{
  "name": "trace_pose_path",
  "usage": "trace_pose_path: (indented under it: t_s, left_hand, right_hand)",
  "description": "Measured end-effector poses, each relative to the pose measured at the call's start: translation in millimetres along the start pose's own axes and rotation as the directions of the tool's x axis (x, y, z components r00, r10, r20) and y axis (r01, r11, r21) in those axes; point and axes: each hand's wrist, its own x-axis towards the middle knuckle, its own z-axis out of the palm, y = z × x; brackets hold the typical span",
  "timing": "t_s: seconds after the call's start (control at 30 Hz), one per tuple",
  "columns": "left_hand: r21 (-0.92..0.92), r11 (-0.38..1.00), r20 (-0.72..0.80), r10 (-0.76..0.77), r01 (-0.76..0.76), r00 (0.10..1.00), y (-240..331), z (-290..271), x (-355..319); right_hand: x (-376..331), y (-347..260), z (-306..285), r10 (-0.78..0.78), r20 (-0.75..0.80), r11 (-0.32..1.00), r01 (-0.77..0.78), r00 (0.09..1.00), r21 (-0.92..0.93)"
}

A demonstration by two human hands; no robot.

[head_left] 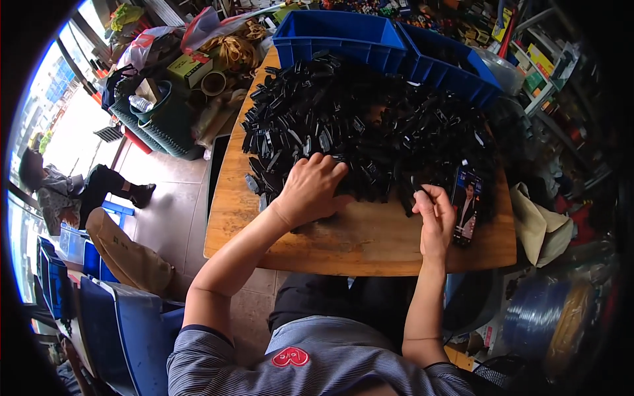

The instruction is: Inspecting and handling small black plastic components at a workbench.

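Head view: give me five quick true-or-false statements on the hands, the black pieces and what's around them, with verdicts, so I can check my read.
1. The right hand pinches a small black piece. True.
2. A smartphone with its screen lit lies to the right of that hand. True.
3. The left hand is holding the smartphone. False: it is over the near edge of the black heap.
4. Two blue plastic crates stand beyond the black heap. True.
5. The tabletop is white. False: it is brown wood.
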Motion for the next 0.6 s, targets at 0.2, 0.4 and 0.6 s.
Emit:
trace_pose_path:
  t_s: [0.2, 0.4, 0.6]
  left_hand:
    - [-0.003, 0.999, -0.064, 0.045, -0.045, 0.997, -8.4, 5.3, 0.5]
    - [-0.877, 0.456, 0.089, -0.162, 0.155, 0.983, -15.0, -8.1, -3.6]
    - [-0.869, -0.118, 0.488, -0.049, 0.480, 0.872, 0.5, -4.3, -4.2]
  right_hand:
    - [1.9, -7.4, 11.6, -0.090, 0.132, 0.977, 0.113, 0.987, -0.183]
    - [1.5, -15.8, 51.4, 0.043, 0.229, 0.998, -0.032, 0.972, -0.048]
    - [-11.7, 4.3, 69.3, -0.061, 0.197, 0.989, 0.086, 0.979, -0.118]
